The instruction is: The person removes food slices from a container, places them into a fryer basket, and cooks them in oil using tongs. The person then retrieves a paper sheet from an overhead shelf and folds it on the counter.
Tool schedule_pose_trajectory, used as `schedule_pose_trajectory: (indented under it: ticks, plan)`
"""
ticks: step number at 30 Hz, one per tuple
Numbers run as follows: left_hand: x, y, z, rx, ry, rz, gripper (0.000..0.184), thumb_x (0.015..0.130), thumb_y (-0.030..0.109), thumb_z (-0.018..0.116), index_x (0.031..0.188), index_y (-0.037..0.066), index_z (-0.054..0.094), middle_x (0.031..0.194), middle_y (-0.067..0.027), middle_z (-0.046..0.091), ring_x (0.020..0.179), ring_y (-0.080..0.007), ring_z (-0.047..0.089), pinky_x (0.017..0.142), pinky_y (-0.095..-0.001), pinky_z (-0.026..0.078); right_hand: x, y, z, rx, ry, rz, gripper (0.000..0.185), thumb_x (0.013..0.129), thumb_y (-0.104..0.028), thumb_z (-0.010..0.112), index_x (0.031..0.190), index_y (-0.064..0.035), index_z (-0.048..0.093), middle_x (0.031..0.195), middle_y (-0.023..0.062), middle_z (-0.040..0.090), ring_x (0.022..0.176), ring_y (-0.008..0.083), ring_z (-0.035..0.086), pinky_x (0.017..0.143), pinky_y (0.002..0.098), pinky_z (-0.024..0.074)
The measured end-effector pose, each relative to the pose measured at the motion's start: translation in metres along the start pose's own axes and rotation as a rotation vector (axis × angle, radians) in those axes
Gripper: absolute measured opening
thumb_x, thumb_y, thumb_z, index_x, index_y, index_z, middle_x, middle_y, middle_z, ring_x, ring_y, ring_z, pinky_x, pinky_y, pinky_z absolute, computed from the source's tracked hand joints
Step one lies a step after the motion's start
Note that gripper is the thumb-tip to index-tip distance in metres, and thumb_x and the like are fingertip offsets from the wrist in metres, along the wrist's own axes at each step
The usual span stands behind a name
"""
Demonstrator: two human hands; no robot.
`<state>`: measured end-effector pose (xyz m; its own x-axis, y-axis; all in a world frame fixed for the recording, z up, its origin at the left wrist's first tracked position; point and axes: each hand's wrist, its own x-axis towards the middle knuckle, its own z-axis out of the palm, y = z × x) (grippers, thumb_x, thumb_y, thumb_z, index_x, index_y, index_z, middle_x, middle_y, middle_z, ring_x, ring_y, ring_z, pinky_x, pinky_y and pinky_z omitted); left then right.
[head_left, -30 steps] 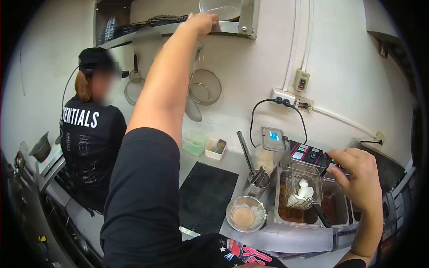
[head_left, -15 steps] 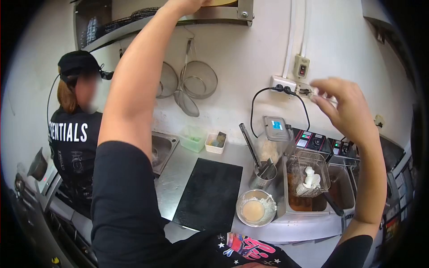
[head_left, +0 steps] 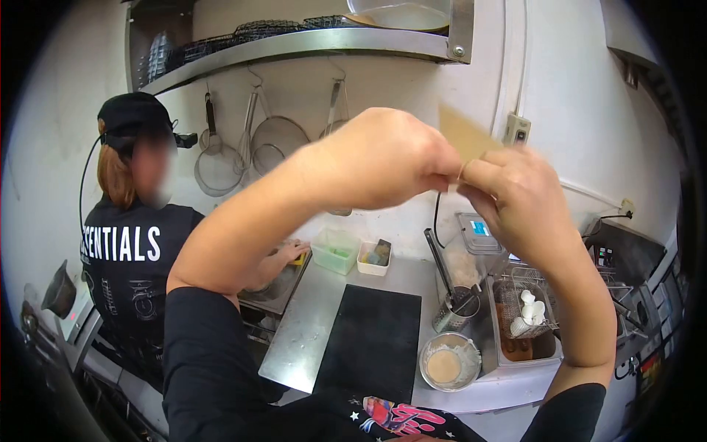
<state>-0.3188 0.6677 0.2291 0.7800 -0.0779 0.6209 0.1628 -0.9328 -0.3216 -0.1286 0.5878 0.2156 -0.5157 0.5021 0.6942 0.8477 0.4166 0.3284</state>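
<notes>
My left hand (head_left: 398,156) and my right hand (head_left: 519,195) meet at head height in front of the wall. Between them is a thin tan piece that looks like paper (head_left: 464,134), blurred by motion. The fingers of both hands are closed at its lower edge, pinching it. Below lie a black cutting board (head_left: 372,335) and a metal bowl (head_left: 451,363) of pale batter. To the right of the bowl, a wire fry basket (head_left: 515,318) with white pieces sits over the fryer (head_left: 549,353).
A co-worker (head_left: 136,243) in a black cap and shirt stands at left, one hand (head_left: 293,252) over the sink. Overhead runs a metal shelf (head_left: 317,48). Strainers (head_left: 217,169) hang below it. Plastic tubs (head_left: 335,254) and a tong holder (head_left: 455,313) stand on the counter.
My left hand has come down from the shelf to meet my right hand, and the tan piece is now between them. The view has shifted. The co-worker's hand now shows at the sink.
</notes>
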Motion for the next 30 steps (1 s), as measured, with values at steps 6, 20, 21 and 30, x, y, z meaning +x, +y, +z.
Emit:
schedule_pose_trajectory:
  ticks: [6,20,21,30]
  plan:
    - [0.018,-0.168,-0.065,0.431,0.448,-0.627,0.023,0.086,0.027,0.059,0.098,0.009,0.067,0.090,-0.0099,0.068,0.080,-0.0238,0.064,0.072,-0.0335,0.049,-0.023,-0.002,0.001,0.103,-0.147,0.147,0.012,0.076,-0.014,0.062,0.073,-0.0050,0.056,0.063,0.0128,0.055,0.062,0.0338,0.056,0.056,0.0417,0.0440]
    - [0.027,-0.292,-0.083,0.647,0.132,-1.000,0.036,0.089,0.031,0.047,0.112,0.007,0.061,0.114,-0.0186,0.059,0.108,-0.0354,0.054,0.094,-0.0417,0.041,-0.081,-0.014,-0.029,-0.017,-0.198,0.460,0.013,0.073,-0.012,0.066,0.070,-0.0044,0.056,0.064,0.0111,0.056,0.059,0.0313,0.056,0.054,0.0384,0.0448]
    - [0.026,-0.297,-0.080,0.637,0.156,-1.002,0.036,0.089,0.031,0.047,0.112,0.007,0.061,0.114,-0.0191,0.058,0.109,-0.0358,0.054,0.094,-0.0417,0.041,-0.082,-0.015,-0.030,-0.016,-0.209,0.475,0.012,0.073,-0.011,0.066,0.070,-0.0044,0.056,0.064,0.0115,0.056,0.059,0.0315,0.057,0.054,0.0385,0.0451]
    - [-0.002,-0.311,-0.083,0.685,0.421,-0.948,0.035,0.090,0.031,0.044,0.111,0.007,0.060,0.109,-0.0201,0.060,0.106,-0.0379,0.055,0.091,-0.0430,0.043,-0.092,-0.027,-0.016,0.055,-0.158,0.526,0.010,0.072,-0.008,0.065,0.071,-0.0024,0.057,0.065,0.0135,0.056,0.061,0.0325,0.057,0.055,0.0391,0.0451]
